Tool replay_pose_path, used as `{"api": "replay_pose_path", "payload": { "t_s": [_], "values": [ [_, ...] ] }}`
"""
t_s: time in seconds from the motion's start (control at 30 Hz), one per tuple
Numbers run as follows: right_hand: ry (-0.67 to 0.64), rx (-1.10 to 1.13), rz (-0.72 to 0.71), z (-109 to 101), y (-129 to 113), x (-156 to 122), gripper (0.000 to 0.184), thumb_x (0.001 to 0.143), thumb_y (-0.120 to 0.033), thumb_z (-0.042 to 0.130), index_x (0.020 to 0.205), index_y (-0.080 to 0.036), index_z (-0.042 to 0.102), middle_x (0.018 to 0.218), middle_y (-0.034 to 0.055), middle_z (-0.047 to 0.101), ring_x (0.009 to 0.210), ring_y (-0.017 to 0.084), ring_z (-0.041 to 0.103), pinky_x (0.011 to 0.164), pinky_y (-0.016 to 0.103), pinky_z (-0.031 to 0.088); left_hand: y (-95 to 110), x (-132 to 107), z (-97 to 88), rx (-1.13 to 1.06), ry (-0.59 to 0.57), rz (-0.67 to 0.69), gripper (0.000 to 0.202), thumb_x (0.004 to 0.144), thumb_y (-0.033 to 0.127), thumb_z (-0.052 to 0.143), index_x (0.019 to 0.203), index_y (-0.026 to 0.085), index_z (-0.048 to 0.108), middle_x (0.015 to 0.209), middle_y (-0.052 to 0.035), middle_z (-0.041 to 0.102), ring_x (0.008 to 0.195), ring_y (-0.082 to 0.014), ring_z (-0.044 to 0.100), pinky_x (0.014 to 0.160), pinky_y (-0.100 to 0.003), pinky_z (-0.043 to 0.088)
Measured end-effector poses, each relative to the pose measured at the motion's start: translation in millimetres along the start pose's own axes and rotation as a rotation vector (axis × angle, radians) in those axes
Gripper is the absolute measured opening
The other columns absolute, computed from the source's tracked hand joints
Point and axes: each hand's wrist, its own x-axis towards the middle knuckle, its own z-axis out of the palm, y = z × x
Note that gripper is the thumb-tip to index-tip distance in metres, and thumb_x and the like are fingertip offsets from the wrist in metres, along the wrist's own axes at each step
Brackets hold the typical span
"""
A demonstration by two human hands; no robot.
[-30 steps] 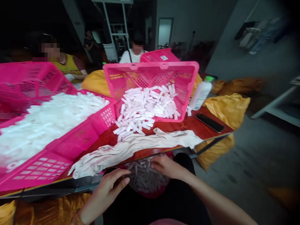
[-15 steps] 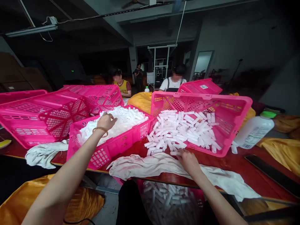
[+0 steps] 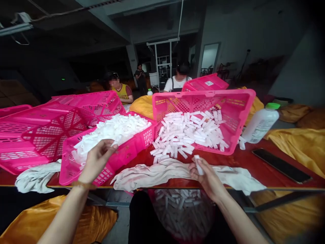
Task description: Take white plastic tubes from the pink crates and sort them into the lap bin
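Right hand [image 3: 207, 178] at 1 o'clock, closed in a light, sure pinch on one small white plastic tube [image 3: 198, 165]. Left hand [image 3: 96, 161] at 11 o'clock, open with fingers spread, just above a tilted pink crate [image 3: 132, 149] of white tubes [image 3: 119, 130]. Farther off at 1 o'clock, a second pink crate [image 3: 238, 135] with a big pile of tubes [image 3: 188, 134].

The small tubes [image 3: 185, 135] are smooth white plastic, the crate [image 3: 203, 96] glossy pink plastic, the table [image 3: 236, 164] polished red, the cloth [image 3: 152, 174] matt white.
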Motion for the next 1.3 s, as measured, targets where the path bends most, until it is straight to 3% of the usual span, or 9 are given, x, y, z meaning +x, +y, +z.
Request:
{"api": "replay_pose_path", "payload": {
  "t_s": [0.1, 0.2, 0.37, 0.5, 0.6, 0.7, 0.83, 1.07, 1.3],
  "values": [
    [-0.192, -0.141, 0.035, 24.7, 10.1, -22.3, 0.031, 0.088, -0.047, 0.063, 0.105, -0.021, 0.059, 0.072, -0.0027, 0.055, 0.055, 0.01, 0.046, 0.052, 0.022, 0.038, 31.4, -52.7, 43.4, -0.107, -0.083, -0.003, 0.039, 0.09, 0.051, 0.058, 0.112, 0.019, 0.065, 0.1, -0.005, 0.071, 0.087, -0.0194, 0.065, 0.078, -0.028, 0.051],
    [-0.353, -0.273, 0.017, 34.5, 16.1, -41.7, 0.026, 0.085, -0.039, 0.069, 0.1, -0.018, 0.064, 0.087, 0.0001, 0.06, 0.077, 0.012, 0.054, 0.07, 0.023, 0.043, 55.5, -92.0, 85.1, -0.096, -0.147, 0.065, 0.033, 0.091, 0.045, 0.059, 0.111, 0.02, 0.068, 0.105, -0.005, 0.072, 0.093, -0.0209, 0.066, 0.082, -0.029, 0.05],
    [-0.437, -0.445, -0.089, 23.6, 10.3, -61.5, 0.022, 0.096, -0.037, 0.055, 0.105, -0.017, 0.061, 0.092, 0.002, 0.061, 0.084, 0.015, 0.055, 0.078, 0.025, 0.044, 74.1, -121.3, 123.7, -0.065, -0.253, 0.319, 0.023, 0.093, 0.034, 0.059, 0.11, 0.021, 0.069, 0.098, -0.0036, 0.073, 0.084, -0.0181, 0.067, 0.082, -0.027, 0.052],
    [-0.377, -0.945, -0.385, 16.7, 12.7, -69.3, 0.023, 0.1, -0.028, 0.044, 0.114, -0.018, 0.059, 0.1, 0.0079, 0.06, 0.09, 0.02, 0.055, 0.084, 0.032, 0.044, 74.4, -129.7, 137.9, -0.157, -0.48, 0.218, 0.023, 0.093, 0.036, 0.059, 0.107, 0.021, 0.07, 0.092, -0.0028, 0.074, 0.074, -0.0156, 0.068, 0.073, -0.025, 0.054],
    [-0.343, -1.051, -0.472, 20.3, 15.9, -71.9, 0.024, 0.1, -0.026, 0.042, 0.114, -0.016, 0.059, 0.103, 0.0108, 0.06, 0.095, 0.022, 0.054, 0.088, 0.035, 0.044, 69.1, -138.7, 147.4, -0.224, -0.507, 0.08, 0.029, 0.093, 0.04, 0.058, 0.11, 0.019, 0.07, 0.079, -0.0019, 0.072, 0.062, -0.0136, 0.063, 0.062, -0.023, 0.053],
    [-0.446, -0.858, -0.357, 24.7, 12.6, -71.9, 0.021, 0.1, -0.03, 0.048, 0.112, -0.017, 0.058, 0.101, 0.0066, 0.061, 0.093, 0.018, 0.057, 0.085, 0.029, 0.045, 62.2, -143.4, 148.7, -0.306, -0.412, -0.001, 0.031, 0.091, 0.037, 0.061, 0.117, 0.02, 0.064, 0.075, 0.0008, 0.068, 0.061, -0.0126, 0.062, 0.062, -0.023, 0.052],
    [-0.596, -0.672, -0.211, 25.0, 9.7, -71.0, 0.025, 0.099, -0.038, 0.051, 0.11, -0.017, 0.059, 0.093, 0.0016, 0.062, 0.081, 0.013, 0.058, 0.073, 0.023, 0.045, 61.3, -139.7, 140.0, -0.353, -0.418, 0.067, 0.017, 0.092, 0.034, 0.059, 0.091, 0.018, 0.064, 0.069, 0.0014, 0.062, 0.061, -0.0124, 0.058, 0.06, -0.023, 0.048],
    [-0.305, -1.029, -0.443, 21.5, 27.7, -77.4, 0.028, 0.101, -0.028, 0.04, 0.118, -0.015, 0.057, 0.105, 0.0124, 0.061, 0.094, 0.022, 0.058, 0.085, 0.034, 0.046, 72.0, -150.0, 148.5, -0.292, -0.457, -0.025, 0.037, 0.098, 0.037, 0.048, 0.066, 0.018, 0.054, 0.063, 0.0009, 0.052, 0.06, -0.0125, 0.049, 0.059, -0.023, 0.04],
    [-0.618, -0.597, -0.07, 8.1, 31.9, -83.2, 0.028, 0.097, -0.042, 0.052, 0.102, -0.015, 0.059, 0.082, 0.0004, 0.059, 0.071, 0.012, 0.054, 0.064, 0.021, 0.044, 55.5, -177.5, 161.9, -0.377, -0.518, 0.026, 0.036, 0.098, 0.034, 0.046, 0.067, 0.019, 0.054, 0.064, -0.0002, 0.053, 0.06, -0.0133, 0.05, 0.061, -0.024, 0.042]
  ]
}}
